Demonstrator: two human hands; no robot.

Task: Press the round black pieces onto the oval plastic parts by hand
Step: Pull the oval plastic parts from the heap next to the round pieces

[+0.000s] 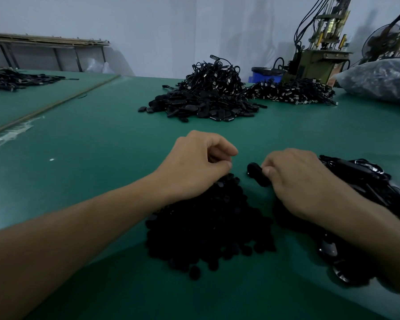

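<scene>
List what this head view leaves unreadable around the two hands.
Head view:
- Whether the left hand pinches a round piece: its curled fingers hide the pinch.
- The near end of the oval part: the right hand covers it.
- Single pieces in the round-piece pile: too dark to separate.

The left hand [194, 165] rests on the far edge of the pile of round pieces [208, 222]. Right of that pile, the right hand [296, 179] holds an oval part [258, 174] beside a heap of oval parts [365, 181] (forearm across it). Well behind the pile lies a cabled heap [208, 93].
</scene>
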